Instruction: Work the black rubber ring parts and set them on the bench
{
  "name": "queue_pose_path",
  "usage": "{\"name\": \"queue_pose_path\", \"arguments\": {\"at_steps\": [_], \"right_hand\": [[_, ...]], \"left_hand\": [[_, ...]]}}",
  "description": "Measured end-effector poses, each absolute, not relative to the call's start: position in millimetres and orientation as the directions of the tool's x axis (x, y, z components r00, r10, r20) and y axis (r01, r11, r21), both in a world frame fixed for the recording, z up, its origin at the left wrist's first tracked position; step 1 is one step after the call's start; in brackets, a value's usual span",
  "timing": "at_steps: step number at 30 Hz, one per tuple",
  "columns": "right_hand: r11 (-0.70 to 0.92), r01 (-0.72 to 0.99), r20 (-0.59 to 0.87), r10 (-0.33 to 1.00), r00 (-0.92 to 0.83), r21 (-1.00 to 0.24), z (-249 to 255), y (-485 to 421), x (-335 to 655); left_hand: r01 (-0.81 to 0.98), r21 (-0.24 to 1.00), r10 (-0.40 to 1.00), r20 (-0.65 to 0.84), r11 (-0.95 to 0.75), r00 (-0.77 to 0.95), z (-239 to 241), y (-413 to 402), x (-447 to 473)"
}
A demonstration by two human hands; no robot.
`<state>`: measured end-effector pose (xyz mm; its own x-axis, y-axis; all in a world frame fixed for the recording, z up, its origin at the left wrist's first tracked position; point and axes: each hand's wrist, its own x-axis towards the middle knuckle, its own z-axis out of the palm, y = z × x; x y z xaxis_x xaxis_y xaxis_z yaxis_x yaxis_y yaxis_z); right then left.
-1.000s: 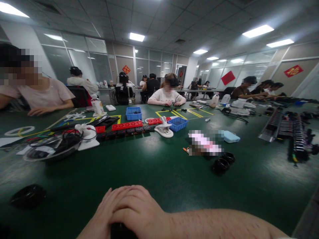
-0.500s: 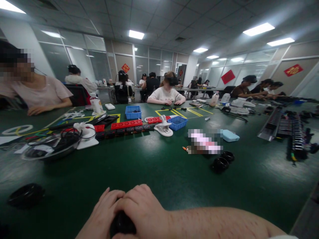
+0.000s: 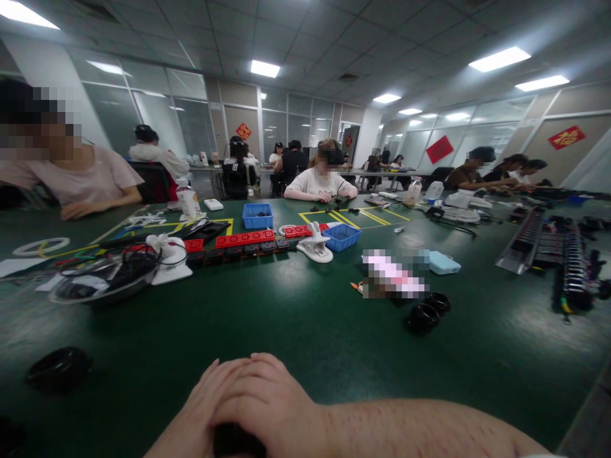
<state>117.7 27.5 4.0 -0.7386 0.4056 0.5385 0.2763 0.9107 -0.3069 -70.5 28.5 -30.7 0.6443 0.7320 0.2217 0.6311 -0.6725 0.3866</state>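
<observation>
At the bottom middle of the head view, my left hand [image 3: 196,407] and my right hand [image 3: 274,397] are closed together around a dark, rounded object [image 3: 238,441]. My right fingers lie over the left ones, and both hands hide most of the object, so its kind is unclear. A thick black ring-shaped piece [image 3: 60,369] rests on the green table to the left of my hands. Two similar black rings [image 3: 424,317] stand side by side on the right, beyond my right forearm.
Across the table [image 3: 305,324] lie a clear bowl of cables [image 3: 102,289], red socket strips [image 3: 245,238], a white clip stand [image 3: 315,245], blue bins [image 3: 341,237] and a light-blue case [image 3: 443,262]. Metal strips [image 3: 522,245] lie at right. Several people sit around.
My right hand's fingers have shifted forward over the left hand, and the dark object between them shows less. The whole view has swung slightly left.
</observation>
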Motion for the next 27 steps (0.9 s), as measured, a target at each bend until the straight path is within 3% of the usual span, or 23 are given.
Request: {"name": "queue_pose_path", "arguments": {"at_steps": [6,12,16,20,24,27], "right_hand": [[0.832,0.341,0.642,0.554,-0.530,-0.438,-7,24,113],[0.736,0.487,0.482,0.677,-0.556,-0.471,-6,22,113],[0.773,0.482,0.407,0.630,-0.662,-0.412,5,23,115],[0.844,0.394,0.429,0.528,-0.733,-0.365,8,23,116],[0.903,0.313,0.458,0.420,-0.784,-0.293,7,22,116],[0.900,0.331,0.471,0.431,-0.769,-0.284,9,21,118]], "left_hand": [[0.687,0.392,0.791,0.315,-0.611,0.524,-27,20,-64],[0.680,0.395,0.783,0.235,-0.618,0.576,-26,18,-66],[0.681,0.474,0.816,0.168,-0.559,0.553,-22,20,-67],[0.612,0.565,0.799,0.155,-0.554,0.581,-17,24,-62],[0.576,0.477,0.722,0.209,-0.664,0.660,-23,29,-63],[0.589,0.459,0.733,0.255,-0.665,0.630,-25,30,-65]]}}
